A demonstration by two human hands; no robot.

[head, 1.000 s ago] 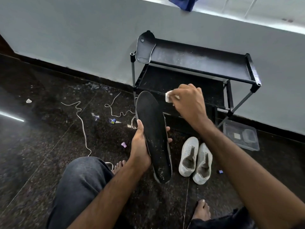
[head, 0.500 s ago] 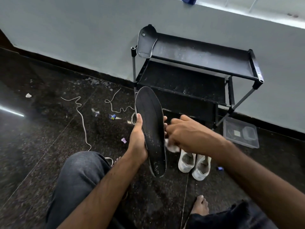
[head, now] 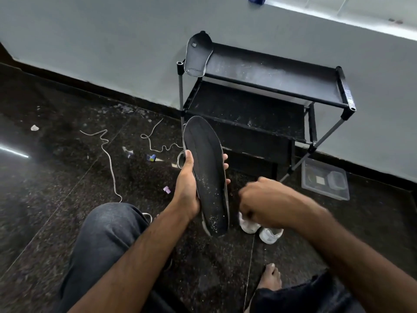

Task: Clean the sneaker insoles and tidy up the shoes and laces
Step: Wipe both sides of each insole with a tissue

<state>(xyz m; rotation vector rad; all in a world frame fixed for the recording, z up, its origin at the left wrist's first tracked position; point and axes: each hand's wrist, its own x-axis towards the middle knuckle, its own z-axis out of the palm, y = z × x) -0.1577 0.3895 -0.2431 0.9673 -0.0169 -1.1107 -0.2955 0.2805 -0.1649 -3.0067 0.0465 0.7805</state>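
My left hand (head: 187,190) grips a long black insole (head: 206,168) upright by its middle, with white specks on its lower half. My right hand (head: 264,202) is a blurred fist just right of the insole's lower end, and a bit of a white wipe (head: 243,216) shows under it. Two white sneakers (head: 269,236) stand on the floor behind that hand, mostly hidden. A second black insole (head: 198,55) leans on the left end of the black shoe rack (head: 270,73). Two white laces (head: 108,154) (head: 155,141) lie loose on the dark floor to the left.
A clear plastic box (head: 325,179) sits by the wall right of the rack. Small scraps (head: 167,189) (head: 150,157) litter the floor near the laces. My jeans-clad knee (head: 108,233) and bare foot (head: 270,276) fill the foreground.
My right hand has swept the wipe from the insole's top edge down past its right side to its lower end. The left hand has kept the insole upright.
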